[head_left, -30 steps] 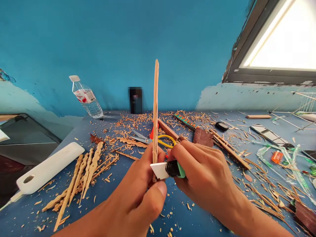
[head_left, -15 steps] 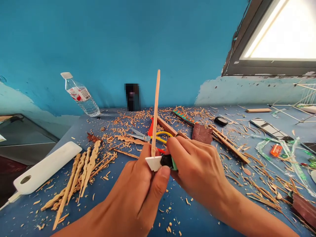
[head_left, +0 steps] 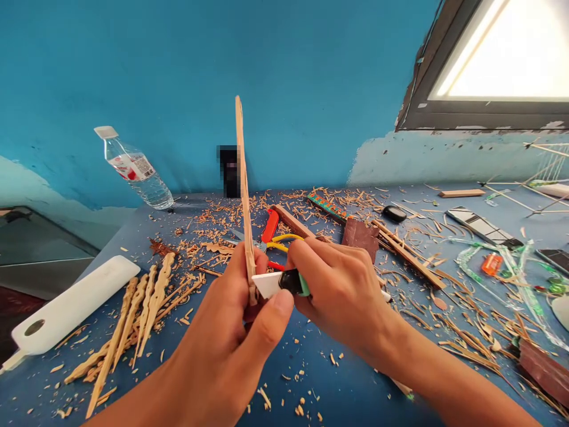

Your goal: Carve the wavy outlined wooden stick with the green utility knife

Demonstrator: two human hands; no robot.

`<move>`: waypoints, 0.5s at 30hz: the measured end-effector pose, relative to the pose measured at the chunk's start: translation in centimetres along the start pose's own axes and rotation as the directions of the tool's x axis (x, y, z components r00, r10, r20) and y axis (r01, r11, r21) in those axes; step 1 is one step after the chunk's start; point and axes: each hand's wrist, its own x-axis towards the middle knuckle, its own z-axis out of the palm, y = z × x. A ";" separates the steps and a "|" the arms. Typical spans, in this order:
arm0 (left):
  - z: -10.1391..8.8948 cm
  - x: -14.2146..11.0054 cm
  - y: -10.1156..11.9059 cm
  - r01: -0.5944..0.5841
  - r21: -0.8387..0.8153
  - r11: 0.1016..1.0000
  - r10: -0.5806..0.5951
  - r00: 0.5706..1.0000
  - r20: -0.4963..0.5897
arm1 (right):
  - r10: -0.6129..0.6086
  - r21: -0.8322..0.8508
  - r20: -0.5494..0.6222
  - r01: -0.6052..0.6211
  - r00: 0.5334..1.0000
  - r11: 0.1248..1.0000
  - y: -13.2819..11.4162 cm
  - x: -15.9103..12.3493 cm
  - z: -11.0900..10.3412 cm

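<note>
Fingers of my left hand clamp the wooden stick near-upright; my right hand grips the knife, blade at the stick beside those fingers. Shaving, I judge; another stroke wants steady pressure.

Open air above right hand; upright wooden stick bars leftward pass; scissors block low way ahead.

Tan stick, white knife blade — black and green handle, blue tabletop

Small craft workspace: wood shavings and carved sticks across a blue table.
</note>
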 end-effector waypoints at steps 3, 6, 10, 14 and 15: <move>-0.1 -0.4 0.6 -0.012 0.022 1.000 0.012 1.000 -0.018 | 0.001 0.063 0.009 -0.001 1.000 0.998 0.0 0.0 -0.2; 0.1 -0.6 0.7 -0.062 0.142 0.988 0.072 0.995 -0.068 | -0.007 0.090 0.016 0.005 1.000 0.996 -0.1 -0.1 -0.4; 0.4 -1.1 0.3 -0.061 0.290 0.955 0.097 0.989 -0.113 | -0.021 0.107 0.030 0.018 0.999 0.994 -0.2 -0.1 -0.4; 0.5 -1.5 0.0 -0.048 0.292 0.955 0.086 0.989 -0.117 | -0.040 0.116 0.049 0.034 0.998 0.993 -0.2 0.0 -0.4; 0.5 -1.5 0.0 -0.061 0.294 0.954 0.095 0.990 -0.105 | -0.043 0.115 0.057 0.036 0.997 0.993 -0.2 0.0 -0.4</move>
